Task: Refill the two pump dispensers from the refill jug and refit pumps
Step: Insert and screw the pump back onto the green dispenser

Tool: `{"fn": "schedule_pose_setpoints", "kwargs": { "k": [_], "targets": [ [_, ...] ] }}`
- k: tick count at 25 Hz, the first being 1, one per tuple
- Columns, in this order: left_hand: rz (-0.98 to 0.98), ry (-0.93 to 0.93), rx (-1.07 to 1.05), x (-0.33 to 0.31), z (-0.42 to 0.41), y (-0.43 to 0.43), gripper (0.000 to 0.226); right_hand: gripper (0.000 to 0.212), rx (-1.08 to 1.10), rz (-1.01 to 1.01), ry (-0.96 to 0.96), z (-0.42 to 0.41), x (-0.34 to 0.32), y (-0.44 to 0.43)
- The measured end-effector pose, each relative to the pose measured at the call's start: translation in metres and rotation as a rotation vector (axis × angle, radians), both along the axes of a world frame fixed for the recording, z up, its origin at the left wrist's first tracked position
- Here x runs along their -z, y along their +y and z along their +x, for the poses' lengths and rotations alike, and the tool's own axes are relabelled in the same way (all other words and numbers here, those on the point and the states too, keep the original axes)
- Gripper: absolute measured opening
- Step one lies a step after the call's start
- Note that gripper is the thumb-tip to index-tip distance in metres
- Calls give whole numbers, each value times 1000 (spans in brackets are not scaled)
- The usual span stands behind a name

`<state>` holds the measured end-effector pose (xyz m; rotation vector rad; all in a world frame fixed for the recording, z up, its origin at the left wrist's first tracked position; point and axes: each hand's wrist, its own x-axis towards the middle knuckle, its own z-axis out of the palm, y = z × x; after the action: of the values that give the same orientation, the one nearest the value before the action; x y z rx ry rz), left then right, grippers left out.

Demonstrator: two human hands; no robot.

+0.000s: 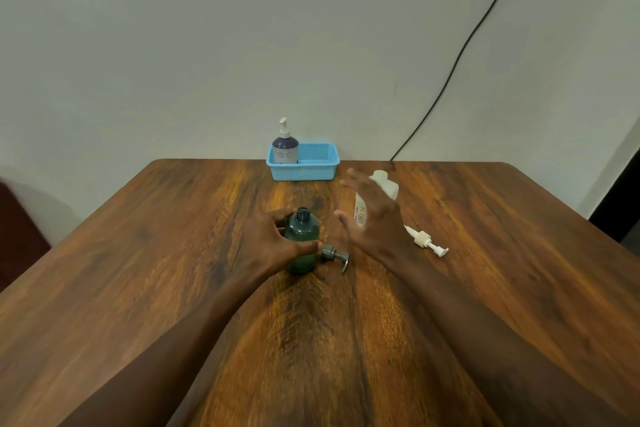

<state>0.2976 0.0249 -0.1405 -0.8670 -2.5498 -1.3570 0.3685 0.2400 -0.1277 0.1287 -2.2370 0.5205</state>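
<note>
On grained wood table [173,253], left hand [266,243] gripping round green bottle [303,239], right hand [372,215] spread.

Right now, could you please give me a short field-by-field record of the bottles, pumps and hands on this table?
green bottle: upright, neck open, pump off
grey pump: lying on table beside green bottle
white bottle: upright, partly hidden behind right hand
white pump: lying on table, right of white bottle
left hand: fingers wrapped around green bottle
right hand: open, holding nothing
blue basket: at far edge, holds a purple dispenser with pump fitted
</note>
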Motion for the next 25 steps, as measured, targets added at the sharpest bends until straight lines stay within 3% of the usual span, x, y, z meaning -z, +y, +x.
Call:
{"fn": "schedule_pose_setpoints", "kwargs": {
  "k": [3, 6, 8, 11, 15, 17, 21, 25],
  "targets": [
    [30, 2, -18, -2, 3, -4, 69, 47, -106, -54, -279, -2, 11, -14],
    [46, 12, -15, -1, 4, -9, 70, 46, -9, -39, -701, -9, 28, -16],
    [59, 27, -14, 1, 2, -11, 68, 36, 30, -34, -795, -11, 38, -16],
    [60, 32, -14, 3, -1, -13, 68, 24, 69, -147, -704, -17, 40, -16],
    [49, 8, -14, 5, -7, -16, 71, 44, -12, -490, -491, -18, 11, -13],
    [37, 0, -25, 6, -10, -16, 74, 43, -80, -562, -376, -13, -9, -11],
    [55, -2, -105, 6, -15, -14, 74, 31, -156, -624, -167, -4, -37, -10],
    [29, 0, -167, 6, -19, -14, 80, 19, -203, -515, -102, -1, -49, -8]
  ]
}}
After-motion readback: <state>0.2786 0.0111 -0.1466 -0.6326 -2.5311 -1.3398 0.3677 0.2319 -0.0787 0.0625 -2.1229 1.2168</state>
